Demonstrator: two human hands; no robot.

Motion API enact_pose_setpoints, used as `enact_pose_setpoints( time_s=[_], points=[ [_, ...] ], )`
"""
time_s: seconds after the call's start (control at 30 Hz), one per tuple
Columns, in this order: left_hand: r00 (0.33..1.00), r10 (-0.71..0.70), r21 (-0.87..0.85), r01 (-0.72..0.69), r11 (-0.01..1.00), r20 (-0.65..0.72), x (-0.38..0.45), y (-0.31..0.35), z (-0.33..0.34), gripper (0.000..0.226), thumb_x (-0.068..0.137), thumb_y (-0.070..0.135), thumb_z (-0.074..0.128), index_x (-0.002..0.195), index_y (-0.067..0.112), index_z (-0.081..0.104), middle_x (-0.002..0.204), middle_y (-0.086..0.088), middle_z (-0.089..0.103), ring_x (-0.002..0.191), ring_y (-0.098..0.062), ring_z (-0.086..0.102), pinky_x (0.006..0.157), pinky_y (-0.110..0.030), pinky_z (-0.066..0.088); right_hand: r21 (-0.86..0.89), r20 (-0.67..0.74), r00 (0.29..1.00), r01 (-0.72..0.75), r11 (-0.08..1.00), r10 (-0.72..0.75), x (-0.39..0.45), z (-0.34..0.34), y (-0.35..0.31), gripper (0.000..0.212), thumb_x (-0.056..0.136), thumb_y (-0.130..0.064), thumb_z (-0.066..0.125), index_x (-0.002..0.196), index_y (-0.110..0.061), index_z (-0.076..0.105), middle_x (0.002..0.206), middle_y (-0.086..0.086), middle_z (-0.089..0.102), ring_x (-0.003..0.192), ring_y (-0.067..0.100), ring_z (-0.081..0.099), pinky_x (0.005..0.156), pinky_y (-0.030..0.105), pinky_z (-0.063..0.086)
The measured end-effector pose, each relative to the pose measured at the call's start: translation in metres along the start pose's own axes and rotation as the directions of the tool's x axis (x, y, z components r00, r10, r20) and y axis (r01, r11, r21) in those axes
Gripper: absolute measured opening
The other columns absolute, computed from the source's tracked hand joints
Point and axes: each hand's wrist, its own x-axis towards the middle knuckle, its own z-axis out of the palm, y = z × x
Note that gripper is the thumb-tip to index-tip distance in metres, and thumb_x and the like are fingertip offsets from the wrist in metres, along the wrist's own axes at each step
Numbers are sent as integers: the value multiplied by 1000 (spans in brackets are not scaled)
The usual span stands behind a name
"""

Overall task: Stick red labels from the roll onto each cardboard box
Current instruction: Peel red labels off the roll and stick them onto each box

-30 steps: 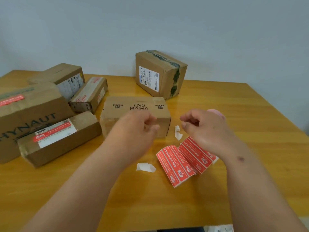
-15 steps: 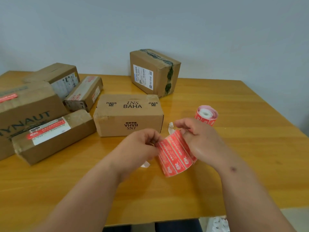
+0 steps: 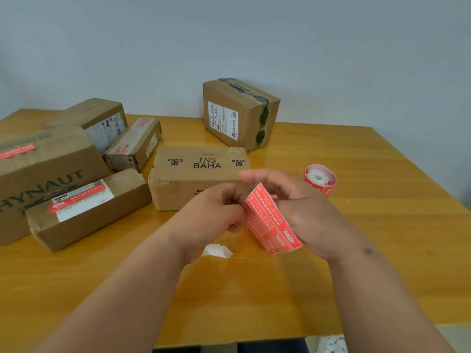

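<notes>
Both hands hold a loose strip of red labels point(image 3: 271, 221) above the table, just in front of the "INS BAHA" cardboard box point(image 3: 196, 174). My left hand point(image 3: 216, 212) pinches the strip's left edge. My right hand point(image 3: 303, 212) supports the strip from behind, thumb and fingers around it. The red label roll point(image 3: 320, 180) stands on the table to the right of my right hand. Several boxes sit at the left: a long box point(image 3: 86, 207) and a "HYNAUT" box point(image 3: 43, 171) both carry red labels, as does a small box point(image 3: 133, 143).
A taped box point(image 3: 239, 113) with a white shipping label stands at the back centre. Another box point(image 3: 99, 118) lies at the back left. A white scrap of backing paper point(image 3: 216, 250) lies on the wooden table point(image 3: 356, 250) under my left wrist. The table's near edge runs below my forearms.
Both hands came together and picked the label strip up off the table; it now stands tilted between them. The view shifted, uncovering the roll.
</notes>
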Motion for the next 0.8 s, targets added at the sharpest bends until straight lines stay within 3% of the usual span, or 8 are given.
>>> enact_pose_setpoints(
  time_s=[0.1, 0.17, 0.23, 0.33, 0.43, 0.53, 0.7, 0.8],
  points=[
    [1000, 8, 16, -8, 1000, 14, 1, 2, 3, 13, 84, 3, 59, 95, 7, 65, 78, 2, 65, 75, -14, 58, 73, -33, 50, 98, -29, 1000, -8, 995, 11, 3, 2, -5, 38, 91, -1, 53, 105, -31, 70, 91, 3, 73, 72, 13, 68, 62, 27, 51],
    [1000, 16, -7, -16, 1000, -13, 2, 1, 2, 5, 89, 7, 60, 89, 9, 64, 77, 0, 65, 74, -14, 58, 71, -31, 49, 120, -125, 992, -5, 993, 21, 4, -1, -4, 25, 98, -20, 50, 93, -28, 74, 82, 2, 72, 70, 12, 66, 65, 30, 50],
    [999, -1, -87, -3, 996, -47, 3, 0, 1, 5, 91, 8, 61, 87, 10, 63, 79, -4, 68, 75, -15, 61, 69, -31, 48, 198, -169, 984, -15, 980, 50, 5, -5, 2, 43, 96, -52, 43, 89, -24, 74, 86, 2, 73, 81, 17, 69, 76, 39, 53],
    [996, -63, -266, 46, 963, -55, 4, -1, 0, 7, 94, 7, 59, 87, 9, 59, 82, -8, 70, 75, -15, 65, 66, -28, 49, 411, -175, 969, -87, 908, 173, 5, -11, 7, 64, 76, -72, 47, 111, -23, 68, 101, 4, 74, 95, 22, 71, 86, 46, 54],
    [996, -93, -308, 82, 948, -18, 4, 1, 1, 3, 95, 8, 58, 92, 8, 58, 88, -12, 73, 79, -17, 70, 67, -28, 52, 323, -296, 940, -68, 944, 169, 7, -8, 7, 36, 85, -51, 62, 107, -23, 70, 96, -3, 75, 92, 22, 71, 87, 51, 55],
    [996, -93, -187, 91, 978, -3, 1, 4, 3, 6, 93, 12, 61, 98, 7, 61, 92, -11, 74, 79, -19, 69, 70, -31, 53, 155, -402, 902, -102, 983, 157, 10, -9, 5, 16, 94, -38, 56, 99, -32, 70, 87, -15, 72, 89, 16, 70, 85, 47, 56],
    [945, 88, 94, -61, 994, -315, -6, 27, -1, 25, 89, 38, 59, 113, 30, 59, 101, 13, 63, 87, -3, 58, 70, -20, 44, -152, -191, 975, -146, 977, 116, 9, -21, -6, 20, 99, -36, 48, 99, -29, 67, 93, -9, 71, 88, 11, 67, 76, 31, 49],
    [944, 173, 213, -114, 970, -282, -3, 37, -5, 42, 93, 44, 54, 133, 36, 47, 121, 18, 52, 107, -2, 52, 77, -17, 42, -228, -74, 993, -106, 968, 92, 9, -23, -13, 20, 99, -32, 49, 94, -26, 67, 88, -7, 72, 79, 8, 68, 71, 26, 50]
  ],
)
